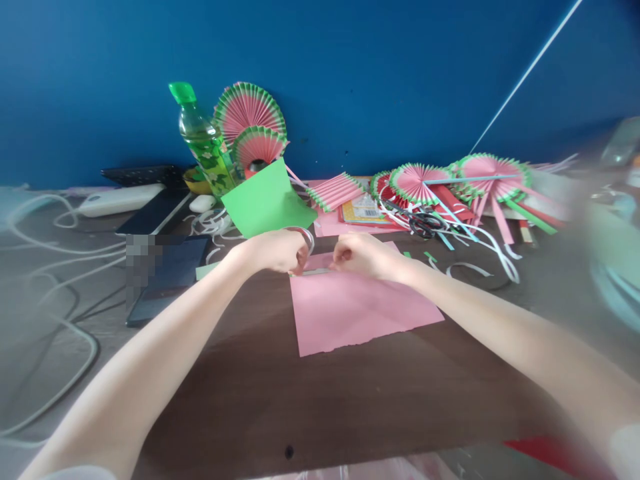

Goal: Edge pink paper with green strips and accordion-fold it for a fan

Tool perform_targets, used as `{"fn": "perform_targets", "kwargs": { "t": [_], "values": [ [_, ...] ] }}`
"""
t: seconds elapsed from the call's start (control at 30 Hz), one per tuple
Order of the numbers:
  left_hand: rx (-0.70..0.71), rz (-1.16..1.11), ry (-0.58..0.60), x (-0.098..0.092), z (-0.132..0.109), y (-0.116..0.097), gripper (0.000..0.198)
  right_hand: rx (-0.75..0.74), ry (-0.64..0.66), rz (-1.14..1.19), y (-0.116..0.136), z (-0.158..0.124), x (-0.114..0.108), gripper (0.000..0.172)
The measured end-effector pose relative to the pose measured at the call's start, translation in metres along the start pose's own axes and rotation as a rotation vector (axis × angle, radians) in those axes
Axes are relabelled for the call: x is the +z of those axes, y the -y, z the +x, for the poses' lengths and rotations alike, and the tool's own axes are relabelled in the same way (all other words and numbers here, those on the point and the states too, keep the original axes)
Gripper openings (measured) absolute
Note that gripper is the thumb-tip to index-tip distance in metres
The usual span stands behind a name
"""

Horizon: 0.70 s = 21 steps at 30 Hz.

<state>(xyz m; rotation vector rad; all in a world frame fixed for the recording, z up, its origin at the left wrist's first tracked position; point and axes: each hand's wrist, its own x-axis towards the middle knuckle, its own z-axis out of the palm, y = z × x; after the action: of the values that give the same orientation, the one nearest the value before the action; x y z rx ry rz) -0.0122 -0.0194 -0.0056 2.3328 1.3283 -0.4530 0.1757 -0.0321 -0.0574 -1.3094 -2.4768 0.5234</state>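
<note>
Head view: pink sheet flat on dark table, under both hands. Left hand curled, fingers drawn narrow at one end of a pale strip; right hand likewise at the other, tips partly hidden from me. Risk, my judgement: uneven pull could set the strip crooked; a loose sheet could slide under it. Orientation: strip's long axis left to right, across the sheet. Sheet appears longer left-right too, ragged edge facing the person, right end angled slightly away.
</note>
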Motion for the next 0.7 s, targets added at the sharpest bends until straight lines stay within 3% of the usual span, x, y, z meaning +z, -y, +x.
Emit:
{"fn": "perform_targets", "kwargs": {
  "t": [0.7],
  "values": [
    [-0.024, 0.060, -0.001, -0.0010, -0.0031, -0.0049, 0.021, 0.010, -0.012, 0.013, -0.0048, 0.0014, 0.0045, 0.011]
  ]
}}
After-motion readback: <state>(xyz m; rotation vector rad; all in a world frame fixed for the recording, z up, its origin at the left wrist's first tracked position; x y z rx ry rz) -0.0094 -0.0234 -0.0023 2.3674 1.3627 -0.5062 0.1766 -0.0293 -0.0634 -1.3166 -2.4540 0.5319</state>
